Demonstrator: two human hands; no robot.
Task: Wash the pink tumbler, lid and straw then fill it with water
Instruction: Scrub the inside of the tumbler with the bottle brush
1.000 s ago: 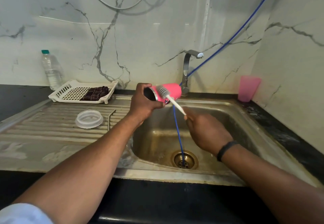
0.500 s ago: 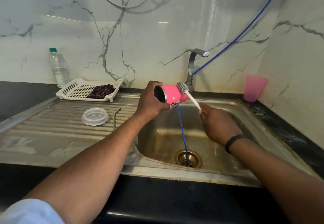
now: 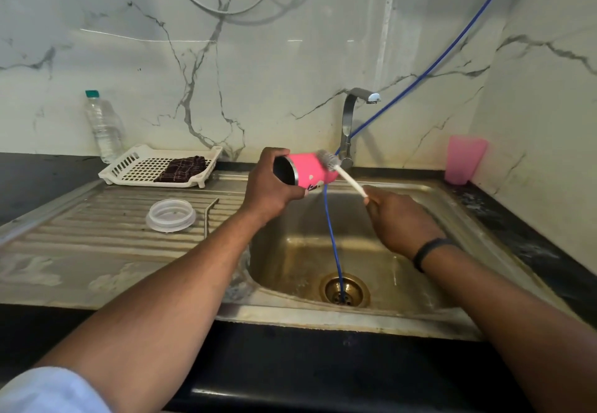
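My left hand (image 3: 269, 186) grips the pink tumbler (image 3: 310, 170) on its side above the sink (image 3: 290, 251), its dark open mouth facing left. My right hand (image 3: 399, 219) holds the white handle of a bottle brush (image 3: 336, 170), whose grey bristles lie against the tumbler's far bottom end. The clear round lid (image 3: 170, 215) lies on the draining board, and the bent metal straw (image 3: 208, 215) lies just right of it.
The steel tap (image 3: 350, 122) stands behind the sink. A blue hose (image 3: 332, 235) runs from the wall down into the drain (image 3: 344, 290). A pink cup (image 3: 465, 159) stands at the right corner. A white basket (image 3: 161, 165) with a dark cloth and a water bottle (image 3: 103, 125) sit at the back left.
The brush head has slid from near the tumbler's mouth to its bottom end. My right hand has shifted right with the handle. The tumbler stays gripped in my left hand.
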